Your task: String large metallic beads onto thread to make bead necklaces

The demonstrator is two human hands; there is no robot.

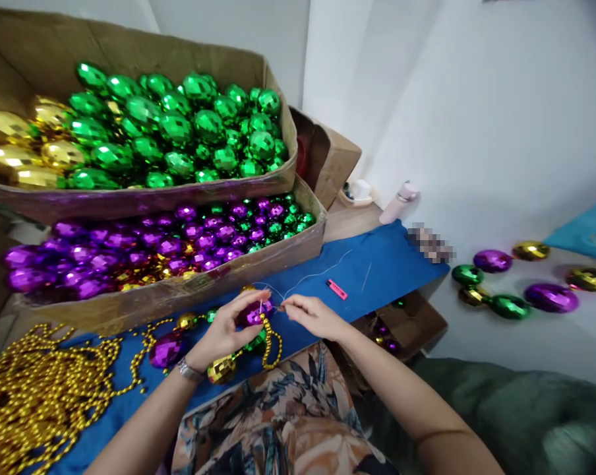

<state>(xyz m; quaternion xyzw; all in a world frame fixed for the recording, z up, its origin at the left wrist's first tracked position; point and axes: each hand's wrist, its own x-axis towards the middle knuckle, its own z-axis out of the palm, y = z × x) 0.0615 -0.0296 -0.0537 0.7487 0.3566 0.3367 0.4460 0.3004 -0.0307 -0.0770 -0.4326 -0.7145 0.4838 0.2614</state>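
Note:
My left hand [226, 330], with a silver watch [189, 371] on its wrist, curls its fingers round a shiny purple faceted bead [251, 315]. Below that hand hang a short string of small gold beads [273, 353] and a gold faceted bead [221, 369]. A green bead [256, 340] shows under the thumb. My right hand [314, 316] is closed in a pinch on a thin clear thread [298, 285] just right of the purple bead. Another purple bead [165, 349] lies on the blue cloth [312, 264] to the left.
One cardboard box [288, 175] holds large green and gold beads. A lower box [318, 241] holds purple, green and gold ones. Gold bead strands [45, 389] heap at left. A pink lighter [336, 289] lies on the cloth; a pink bottle [399, 203] stands behind.

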